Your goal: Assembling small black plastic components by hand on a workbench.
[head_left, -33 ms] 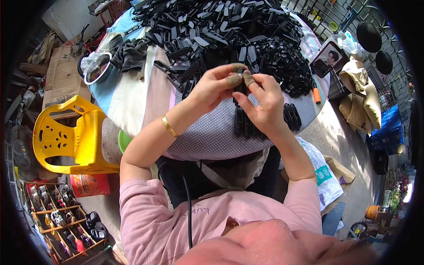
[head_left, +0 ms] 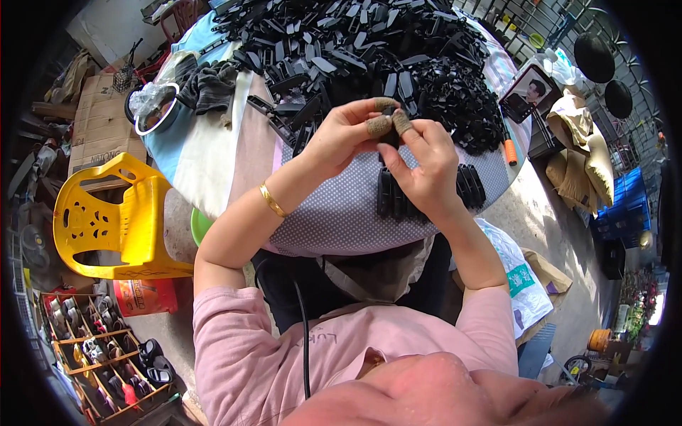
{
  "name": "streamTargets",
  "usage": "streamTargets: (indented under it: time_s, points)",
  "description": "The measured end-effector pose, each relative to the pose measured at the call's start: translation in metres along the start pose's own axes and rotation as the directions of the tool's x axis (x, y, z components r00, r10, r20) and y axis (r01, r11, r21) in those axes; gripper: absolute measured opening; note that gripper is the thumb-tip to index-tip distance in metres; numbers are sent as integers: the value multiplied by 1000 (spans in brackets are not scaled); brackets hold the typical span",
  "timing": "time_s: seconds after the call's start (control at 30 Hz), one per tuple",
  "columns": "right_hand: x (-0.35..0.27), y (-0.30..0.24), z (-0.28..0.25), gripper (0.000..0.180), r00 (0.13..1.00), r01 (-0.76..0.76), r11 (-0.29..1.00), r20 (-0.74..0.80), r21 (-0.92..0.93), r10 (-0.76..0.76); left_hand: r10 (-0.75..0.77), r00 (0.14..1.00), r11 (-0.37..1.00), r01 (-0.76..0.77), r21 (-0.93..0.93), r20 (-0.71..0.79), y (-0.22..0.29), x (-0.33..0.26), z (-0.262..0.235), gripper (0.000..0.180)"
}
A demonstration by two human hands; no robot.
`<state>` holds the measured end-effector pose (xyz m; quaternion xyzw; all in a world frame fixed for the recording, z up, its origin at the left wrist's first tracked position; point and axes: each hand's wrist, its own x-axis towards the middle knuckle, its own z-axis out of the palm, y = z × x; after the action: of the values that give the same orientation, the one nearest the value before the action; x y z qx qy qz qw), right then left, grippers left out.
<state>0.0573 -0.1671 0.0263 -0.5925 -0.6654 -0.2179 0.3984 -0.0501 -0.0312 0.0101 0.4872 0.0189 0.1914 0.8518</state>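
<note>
Nothing has shifted: my left hand [head_left: 339, 136] and right hand [head_left: 425, 165] still pinch the small black plastic clip [head_left: 390, 137] together above the dotted-cloth counter [head_left: 341, 213], so I press squarely with my taped fingertips [head_left: 379, 126].

Daylight, bright and fairly even. Sun patches on the concrete floor [head_left: 568, 213] at the right, strongest toward the far right rim, where the ground nearly washes out. The pale cloth on the round table [head_left: 213, 156] reads bright without hard glare. Soft shadow under the table edge and over the person's lap.

Focus sharp in the centre: both hands and the heap of black plastic parts [head_left: 369, 50] are crisp, no motion blur. Strong fisheye bending toward the rim; the yellow plastic chair [head_left: 106, 220] curves visibly. Black vignette rings the frame. Rim detail is compressed and softer.
</note>
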Motion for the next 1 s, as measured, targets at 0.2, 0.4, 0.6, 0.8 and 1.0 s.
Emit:
streamTargets:
  time_s: [0.2,0.4,0.6,0.8,1.0]
  points:
    - [-2,-33,-2,32,915,-403,913,75,71,398,175,974,630,0,777,-142,19,-1,4,32]
    - [-25,-45,21,20,911,-177,972,349,-155,221,261,965,-209,96,973,-40,8,-3,-13,29]
    - [-25,-45,11,17,895,-82,982,421,-168,147,229,971,-350,149,925,-70,-3,-6,-6,29]
    - [-11,25,-11,15,896,-294,912,248,-287,367,284,940,182,140,973,-188,11,-1,-8,31]
    - [-23,65,-5,13,795,-285,910,456,-301,400,-99,968,746,226,626,-231,13,1,0,30]
